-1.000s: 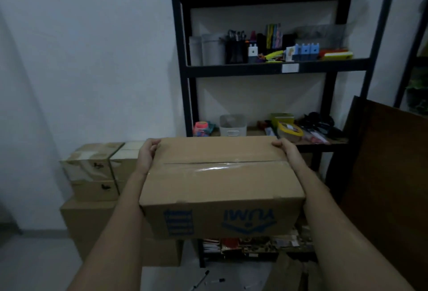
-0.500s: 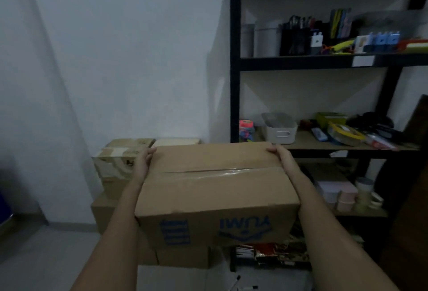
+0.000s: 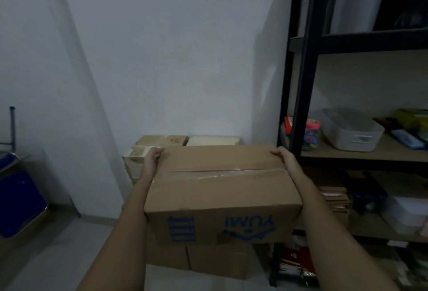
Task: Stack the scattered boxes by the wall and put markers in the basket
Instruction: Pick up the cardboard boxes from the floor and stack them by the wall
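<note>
I carry a taped brown cardboard box point(image 3: 220, 188) with blue print on its near face, held in the air in front of me. My left hand point(image 3: 151, 159) grips its far left corner and my right hand point(image 3: 283, 157) grips its far right corner, fingers curled over the far edge. Behind and below it, small tan boxes point(image 3: 162, 141) sit on larger cardboard boxes point(image 3: 208, 260) stacked against the white wall. A grey plastic basket point(image 3: 352, 132) stands on the middle shelf at right. No markers show in this view.
A black metal shelving unit point(image 3: 301, 82) fills the right side, close to the box's right corner, with jars, boxes and papers on its shelves. A blue folding chair point(image 3: 18, 198) leans at the far left. Grey floor point(image 3: 46, 256) lies between chair and boxes.
The view has swung left and closer to the wall. The carried box now sits directly in front of the stacked boxes; the shelf has slid to the right. Both hands keep their grip.
</note>
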